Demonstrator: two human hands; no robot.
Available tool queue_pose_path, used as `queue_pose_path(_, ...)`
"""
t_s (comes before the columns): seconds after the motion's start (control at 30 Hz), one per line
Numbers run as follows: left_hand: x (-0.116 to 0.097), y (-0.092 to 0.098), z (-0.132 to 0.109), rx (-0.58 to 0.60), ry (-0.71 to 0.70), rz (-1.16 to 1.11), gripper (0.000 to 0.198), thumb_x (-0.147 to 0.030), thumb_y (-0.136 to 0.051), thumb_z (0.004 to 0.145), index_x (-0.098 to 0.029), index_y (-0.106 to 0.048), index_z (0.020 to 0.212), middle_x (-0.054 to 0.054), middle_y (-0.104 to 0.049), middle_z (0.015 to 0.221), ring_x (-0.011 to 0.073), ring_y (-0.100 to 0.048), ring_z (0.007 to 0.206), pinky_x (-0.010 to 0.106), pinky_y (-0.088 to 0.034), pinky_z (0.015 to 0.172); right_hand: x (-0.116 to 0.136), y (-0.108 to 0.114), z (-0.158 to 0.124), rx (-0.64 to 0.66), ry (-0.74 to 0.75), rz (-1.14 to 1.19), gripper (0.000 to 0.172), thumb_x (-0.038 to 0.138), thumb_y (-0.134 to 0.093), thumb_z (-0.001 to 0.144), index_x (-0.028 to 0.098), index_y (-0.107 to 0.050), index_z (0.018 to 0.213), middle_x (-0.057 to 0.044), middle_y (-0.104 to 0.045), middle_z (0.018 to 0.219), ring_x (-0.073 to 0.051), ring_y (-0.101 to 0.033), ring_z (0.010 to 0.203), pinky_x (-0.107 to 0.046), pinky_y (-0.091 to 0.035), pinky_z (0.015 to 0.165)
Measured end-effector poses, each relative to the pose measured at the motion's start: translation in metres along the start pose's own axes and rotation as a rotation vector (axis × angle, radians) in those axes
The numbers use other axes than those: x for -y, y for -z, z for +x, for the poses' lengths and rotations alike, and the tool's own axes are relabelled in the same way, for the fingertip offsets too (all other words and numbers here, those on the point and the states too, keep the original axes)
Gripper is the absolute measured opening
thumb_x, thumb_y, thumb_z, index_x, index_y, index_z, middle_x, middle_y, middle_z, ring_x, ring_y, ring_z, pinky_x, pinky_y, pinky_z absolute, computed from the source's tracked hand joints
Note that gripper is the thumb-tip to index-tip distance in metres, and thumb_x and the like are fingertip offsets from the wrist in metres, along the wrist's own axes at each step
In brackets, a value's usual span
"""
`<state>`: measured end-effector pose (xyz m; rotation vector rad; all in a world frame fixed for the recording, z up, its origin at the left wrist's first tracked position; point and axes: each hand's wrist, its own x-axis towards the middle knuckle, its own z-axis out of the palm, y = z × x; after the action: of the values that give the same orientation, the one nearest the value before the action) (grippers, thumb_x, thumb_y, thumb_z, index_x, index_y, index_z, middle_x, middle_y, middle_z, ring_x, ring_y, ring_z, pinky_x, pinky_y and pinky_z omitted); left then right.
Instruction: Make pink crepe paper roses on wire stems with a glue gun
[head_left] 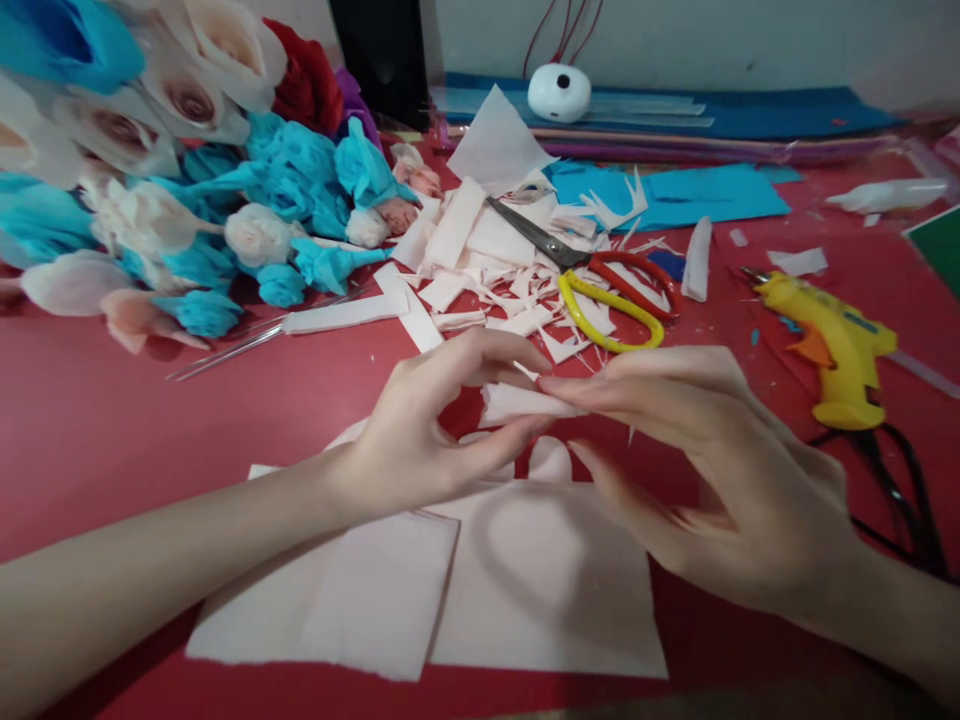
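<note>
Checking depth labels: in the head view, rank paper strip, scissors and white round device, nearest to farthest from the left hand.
1. paper strip, pinched by the left hand.
2. scissors, just beyond, mid-table.
3. white round device, far back by the wall.

scissors [585, 270] on paper scraps [487, 270], glue gun [836, 345] right, paper flowers [187, 180] left
</note>
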<state>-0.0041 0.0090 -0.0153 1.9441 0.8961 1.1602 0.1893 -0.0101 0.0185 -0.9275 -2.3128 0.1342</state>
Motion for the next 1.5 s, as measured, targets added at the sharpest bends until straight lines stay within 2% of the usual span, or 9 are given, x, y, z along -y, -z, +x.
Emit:
queue_pose_path(0.17,-0.0012,-0.0007,0.0000,-0.012,0.023,0.006,0.027,-0.017,-0.065,0.073,-0.018,-0.054,0.098,0.006,-0.064,0.094,0.0164,-0.063,0.084,0.026,-0.055,0.069,0.0002,0.0009,0.0003,0.013,-0.145,0.156,0.027,0.010,-0.059,0.076,0.007,-0.055,0.102,-0.007,-0.061,0.097,-0.014,-0.056,0.094,-0.027,-0.049,0.086)
queue_pose_path(0.27,-0.0029,-0.0020,-0.0008,-0.007,0.051,-0.049,0.027,-0.017,-0.065,0.074,-0.019,-0.053,0.099,0.005,-0.064,0.094,0.0170,-0.066,0.081,0.026,-0.056,0.065,0.0003,0.0027,0.0037,-0.082,-0.088,0.031,0.027,0.007,-0.063,0.071,0.007,-0.057,0.098,-0.008,-0.060,0.094,-0.011,-0.055,0.092,-0.021,-0.046,0.087)
queue_pose_path(0.33,-0.0040,-0.0028,-0.0011,0.005,0.041,-0.071,0.028,-0.016,-0.065,0.074,-0.019,-0.052,0.099,0.005,-0.064,0.092,0.0157,-0.067,0.077,0.024,-0.056,0.062,0.0005,0.0034,0.0055,-0.107,-0.041,-0.060,0.027,0.008,-0.064,0.071,0.010,-0.058,0.096,-0.008,-0.058,0.091,-0.012,-0.054,0.088,-0.023,-0.045,0.083)
queue_pose_path(0.43,-0.0040,-0.0029,-0.0007,0.019,-0.030,-0.042,0.030,-0.013,-0.066,0.072,-0.018,-0.052,0.099,0.004,-0.064,0.091,0.0137,-0.066,0.073,0.024,-0.055,0.062,0.0008,0.0031,0.0062,-0.074,-0.027,-0.052,0.025,0.009,-0.062,0.073,0.012,-0.057,0.096,-0.006,-0.057,0.089,-0.013,-0.053,0.082,-0.028,-0.046,0.075)
queue_pose_path(0.67,-0.0012,-0.0007,0.0029,0.026,-0.155,0.065,0.028,-0.016,-0.066,0.072,-0.019,-0.053,0.096,0.003,-0.065,0.084,0.0145,-0.062,0.075,0.027,-0.053,0.065,-0.0003,-0.0005,0.0043,-0.042,-0.007,-0.082,0.012,0.010,-0.061,0.073,0.014,-0.055,0.083,-0.005,-0.054,0.083,-0.014,-0.051,0.078,-0.032,-0.041,0.075)
queue_pose_path(0.87,0.0003,-0.0001,0.0037,0.056,-0.212,0.066,0.028,-0.013,-0.068,0.070,-0.017,-0.054,0.094,0.004,-0.065,0.081,0.0145,-0.061,0.073,0.028,-0.051,0.065,-0.0036,-0.0028,0.0013,0.008,0.014,-0.114,0.014,0.011,-0.059,0.073,0.013,-0.054,0.086,-0.006,-0.050,0.085,-0.016,-0.046,0.080,-0.033,-0.039,0.073)
queue_pose_path(1.23,0.0024,0.0016,0.0038,0.104,-0.215,0.021,0.019,-0.014,-0.067,0.071,-0.021,-0.056,0.085,0.002,-0.063,0.074,0.0156,-0.059,0.070,0.031,-0.051,0.063,-0.0019,-0.0011,0.0020,0.005,0.022,-0.113,0.007,0.013,-0.058,0.077,0.016,-0.054,0.082,-0.004,-0.048,0.084,-0.015,-0.044,0.077,-0.032,-0.039,0.068)
queue_pose_path(1.5,0.0037,0.0017,0.0023,0.112,-0.172,-0.045,0.027,-0.010,-0.069,0.068,-0.019,-0.056,0.090,0.003,-0.063,0.080,0.0161,-0.058,0.075,0.032,-0.050,0.067,-0.0035,-0.0001,0.0005,-0.027,0.024,-0.103,0.004,0.016,-0.060,0.078,0.016,-0.056,0.078,-0.003,-0.050,0.080,-0.015,-0.046,0.075,-0.033,-0.041,0.065)
